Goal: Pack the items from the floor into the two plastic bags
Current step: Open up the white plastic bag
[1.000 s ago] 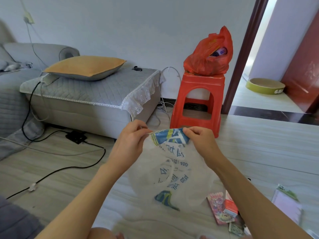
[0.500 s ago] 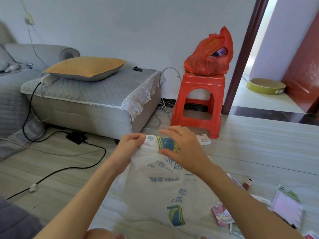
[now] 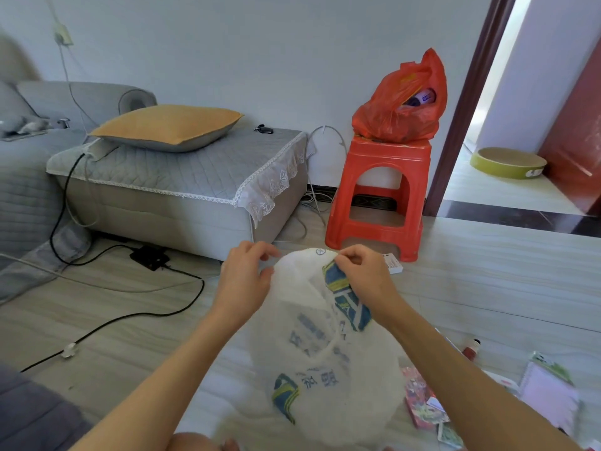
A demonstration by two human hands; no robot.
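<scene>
A filled red plastic bag [image 3: 400, 112] sits on a red plastic stool [image 3: 379, 193] right of the grey quilted sofa [image 3: 182, 183], which carries a yellow cushion [image 3: 166, 126]; before them both hands hold a white printed plastic bag [image 3: 328, 353], small packets [image 3: 422, 402] lying at its right.

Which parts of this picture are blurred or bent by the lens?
Head view: the white plastic bag and its print are motion-blurred; the red stool and cushion are sharp; the door frame leans, from wide-angle distortion.

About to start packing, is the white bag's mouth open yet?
Cannot tell. Both hands, left and right, pinch the top edge of the white bag, but no opening shows.
</scene>
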